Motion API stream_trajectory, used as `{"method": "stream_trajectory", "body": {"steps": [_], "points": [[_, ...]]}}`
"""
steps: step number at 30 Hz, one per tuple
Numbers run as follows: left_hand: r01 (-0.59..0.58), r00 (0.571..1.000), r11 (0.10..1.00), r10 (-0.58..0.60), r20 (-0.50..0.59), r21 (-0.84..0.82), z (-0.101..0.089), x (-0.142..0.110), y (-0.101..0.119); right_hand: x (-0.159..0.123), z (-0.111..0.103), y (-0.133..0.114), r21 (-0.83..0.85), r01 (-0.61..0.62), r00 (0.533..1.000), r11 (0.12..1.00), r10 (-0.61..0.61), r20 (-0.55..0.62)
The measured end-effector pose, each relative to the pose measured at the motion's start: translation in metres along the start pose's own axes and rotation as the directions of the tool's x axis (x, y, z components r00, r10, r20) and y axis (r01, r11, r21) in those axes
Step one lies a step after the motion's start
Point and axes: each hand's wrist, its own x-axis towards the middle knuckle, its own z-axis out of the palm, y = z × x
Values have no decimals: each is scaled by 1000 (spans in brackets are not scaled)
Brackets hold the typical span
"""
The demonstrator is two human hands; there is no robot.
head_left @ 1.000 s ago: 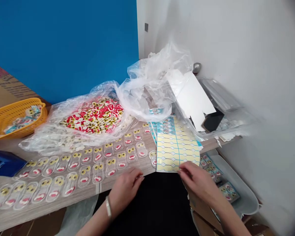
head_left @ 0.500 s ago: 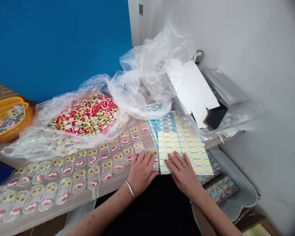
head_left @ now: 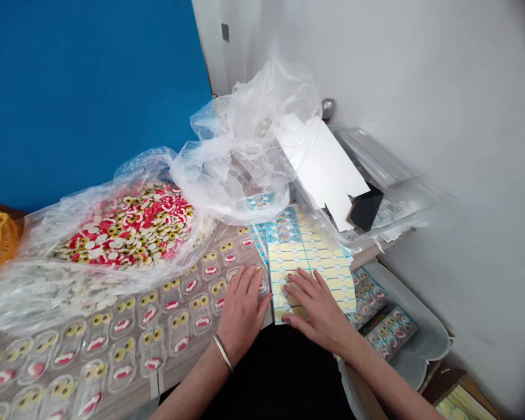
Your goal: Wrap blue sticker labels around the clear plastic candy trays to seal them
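A blue panel (head_left: 87,87) fills the upper left, above a clear bag (head_left: 61,294) of red and yellow pieces (head_left: 131,227). Lower left run rows of clear trays (head_left: 179,332); at lower centre I see the left hand (head_left: 242,312), fingers extended, over their end, then the right hand (head_left: 317,312), fingers spread on the yellow sheet (head_left: 315,254) right of centre.

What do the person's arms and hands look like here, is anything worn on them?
The left hand and right hand are bare, without gloves. No sleeves show on the forearms. A slim, plain, silver-coloured bangle circles the left wrist; none shows on the right.
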Motion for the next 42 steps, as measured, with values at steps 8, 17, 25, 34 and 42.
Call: {"method": "stream_trajectory", "body": {"steps": [8,17,25,34,42], "points": [[492,862,651,-457,218,-578,26,84,13,104,8,57,68,-304,915,950,311,-257],[538,829,650,-522,200,-537,41,90,12,123,20,66,20,-324,926,946,322,-196],[488,853,639,-494,168,-594,29,76,19,136,4,64,-15,-313,944,950,309,-112],[542,821,457,-467,328,-705,12,37,29,136,-17,58,-102,-330,940,939,336,57],[603,756,194,-450,475,-774,-1,33,25,86,-44,35,-101,-176,979,979,185,81]]}}
